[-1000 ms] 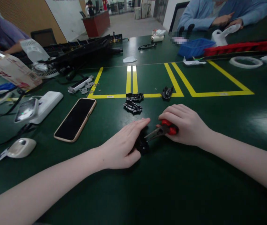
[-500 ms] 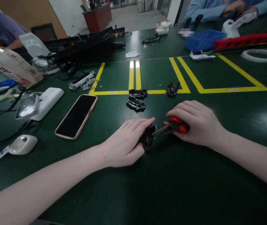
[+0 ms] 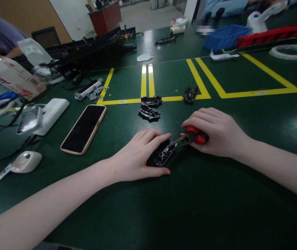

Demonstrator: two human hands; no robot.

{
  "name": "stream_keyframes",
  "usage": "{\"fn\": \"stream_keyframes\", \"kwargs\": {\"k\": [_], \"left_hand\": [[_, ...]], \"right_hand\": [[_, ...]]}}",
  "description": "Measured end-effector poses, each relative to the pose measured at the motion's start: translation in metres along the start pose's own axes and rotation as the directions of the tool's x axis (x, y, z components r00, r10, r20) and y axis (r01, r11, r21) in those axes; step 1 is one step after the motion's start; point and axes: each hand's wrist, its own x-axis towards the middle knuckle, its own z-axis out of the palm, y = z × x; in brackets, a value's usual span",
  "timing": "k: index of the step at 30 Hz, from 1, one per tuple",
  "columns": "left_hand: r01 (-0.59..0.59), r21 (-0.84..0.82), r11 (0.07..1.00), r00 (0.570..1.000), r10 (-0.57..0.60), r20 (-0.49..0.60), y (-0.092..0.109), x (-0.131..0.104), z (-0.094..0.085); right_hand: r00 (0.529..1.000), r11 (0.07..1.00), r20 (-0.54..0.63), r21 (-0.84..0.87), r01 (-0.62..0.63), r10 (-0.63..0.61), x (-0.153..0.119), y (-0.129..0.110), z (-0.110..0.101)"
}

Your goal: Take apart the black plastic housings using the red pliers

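My left hand (image 3: pixel 140 158) rests on the table with thumb and fingers spread around a small black plastic part (image 3: pixel 165 153). The fingertips are at the part's far edge and the thumb lies along its near side; I cannot tell how firmly they touch. My right hand (image 3: pixel 216 133) is wrapped round the red handles of a pair of pliers (image 3: pixel 187 139). The metal jaws reach left onto the part's upper face, where bright metal shows. What the jaw tips grip is too small to tell.
Similar black parts (image 3: pixel 149 113) lie ahead, and another black part (image 3: pixel 190 94) sits by the yellow tape (image 3: pixel 203 86). Left are a phone (image 3: pixel 83 129), a white power bank (image 3: pixel 53 114) and cables. A blue bin (image 3: pixel 224 37) and red tray (image 3: pixel 281 34) stand far right, near a person's sleeve (image 3: pixel 224 7).
My left thumb and fingers have spread wider, and the black part has turned to show more of its upper face. The pliers' jaws now reach further over it.
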Motion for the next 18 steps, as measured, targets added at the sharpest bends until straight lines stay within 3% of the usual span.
{"fn": "stream_keyframes", "kwargs": {"k": [11, 18], "left_hand": [[0.029, 0.015, 0.999, 0.996, -0.028, -0.080, 0.0032, 0.0003, 0.0029], [-0.024, 0.069, 0.997, 0.999, 0.022, 0.028, 0.0023, 0.0009, 0.0013]], "right_hand": [[0.991, 0.989, -0.026, -0.076, 0.127, -0.130, 0.0023, -0.0058, -0.0071], [0.988, 0.985, -0.013, -0.083, 0.152, -0.154, 0.0020, -0.0068, -0.0086]]}}
